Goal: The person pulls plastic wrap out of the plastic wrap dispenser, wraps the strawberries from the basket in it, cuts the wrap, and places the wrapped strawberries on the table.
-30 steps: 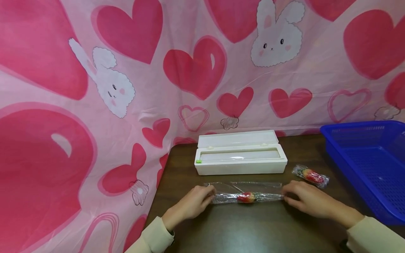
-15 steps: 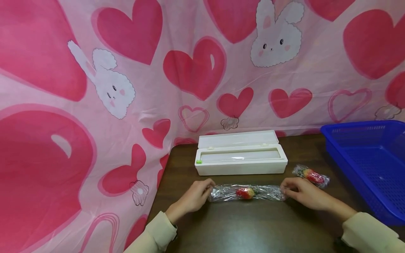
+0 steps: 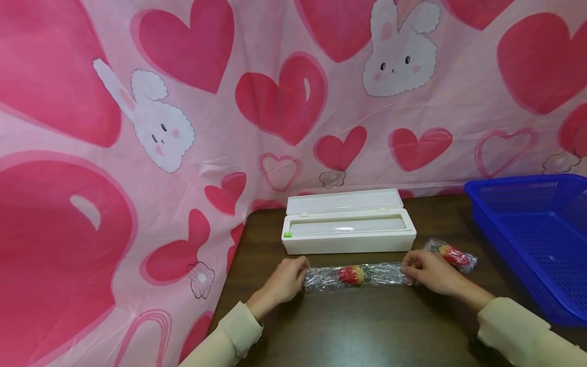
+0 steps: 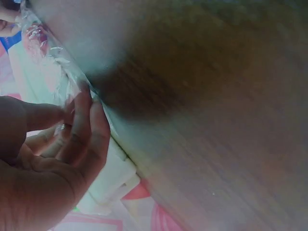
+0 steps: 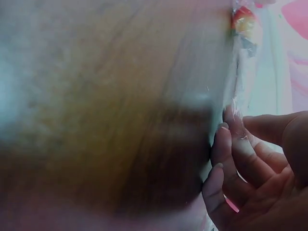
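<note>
A strip of clear plastic wrap (image 3: 321,278) stretches between my two hands in the head view, just in front of the white box. Rolled inside its middle is a small red and yellow fruit-like piece (image 3: 351,275) with dark green at one side. My left hand (image 3: 284,280) pinches the left end of the wrap between thumb and fingers, while my right hand (image 3: 431,272) pinches the right end. Both wrist views show the crinkled film running from the fingertips towards the red piece (image 4: 36,41). How tightly the film closes round it is unclear.
Behind the strip stands a white cling wrap dispenser (image 3: 348,244), lid raised, with a green slider at its left. A second wrapped red and yellow piece (image 3: 454,256) lies beyond my right hand. The blue plastic basket (image 3: 502,239) borders the right side of the dark table (image 3: 357,331).
The loose film behind the red piece has been rolled up, leaving a narrower strip. Both hands have moved slightly away from me, and the right hand also a little leftward.
</note>
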A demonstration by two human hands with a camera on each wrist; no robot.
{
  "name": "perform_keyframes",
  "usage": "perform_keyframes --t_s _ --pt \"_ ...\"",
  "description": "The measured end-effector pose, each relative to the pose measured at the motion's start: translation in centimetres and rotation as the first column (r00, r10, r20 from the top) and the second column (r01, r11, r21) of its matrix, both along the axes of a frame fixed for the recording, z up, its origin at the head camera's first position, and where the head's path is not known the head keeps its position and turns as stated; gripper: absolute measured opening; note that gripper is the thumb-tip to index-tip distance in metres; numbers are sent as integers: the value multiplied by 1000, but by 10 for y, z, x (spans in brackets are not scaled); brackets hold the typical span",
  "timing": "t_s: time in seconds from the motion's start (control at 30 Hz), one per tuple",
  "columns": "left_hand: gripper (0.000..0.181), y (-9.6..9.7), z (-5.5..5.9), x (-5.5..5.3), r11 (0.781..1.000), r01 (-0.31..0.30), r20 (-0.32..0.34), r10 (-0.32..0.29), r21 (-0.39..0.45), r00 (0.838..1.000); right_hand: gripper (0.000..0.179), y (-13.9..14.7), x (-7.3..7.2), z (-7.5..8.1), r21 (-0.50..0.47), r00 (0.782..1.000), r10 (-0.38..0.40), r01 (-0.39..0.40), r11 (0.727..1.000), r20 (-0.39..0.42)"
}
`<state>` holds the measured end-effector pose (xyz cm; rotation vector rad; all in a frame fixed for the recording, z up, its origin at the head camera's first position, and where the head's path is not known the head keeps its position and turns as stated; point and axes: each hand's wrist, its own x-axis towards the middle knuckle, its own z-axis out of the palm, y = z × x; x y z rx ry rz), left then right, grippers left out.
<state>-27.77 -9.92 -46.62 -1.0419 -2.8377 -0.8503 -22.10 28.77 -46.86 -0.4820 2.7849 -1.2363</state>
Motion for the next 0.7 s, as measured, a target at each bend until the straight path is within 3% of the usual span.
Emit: perform_keyframes --t_s 0.2,0.4,0.53,0.63,0.7 --pt "9 2 -5 1 993 -45 -46 40 -105 998 10 -6 -6 -3 92 999 -49 50 995 -14" --pt "8 2 -2 -4 991 -28 -69 19 -133 997 16 -9 -11 -1 188 994 -91 101 977 -62" --pt "7 0 10 -2 977 -67 -52 58 -202 997 18 -9 -10 6 219 992 -82 100 971 -92" --pt "9 2 23 6 961 -121 -104 98 -250 990 17 -10 -3 20 263 981 -107 148 953 -164" --pt "6 8 32 13 962 -119 -133 88 -245 987 14 -15 3 31 260 967 -116 176 950 -228"
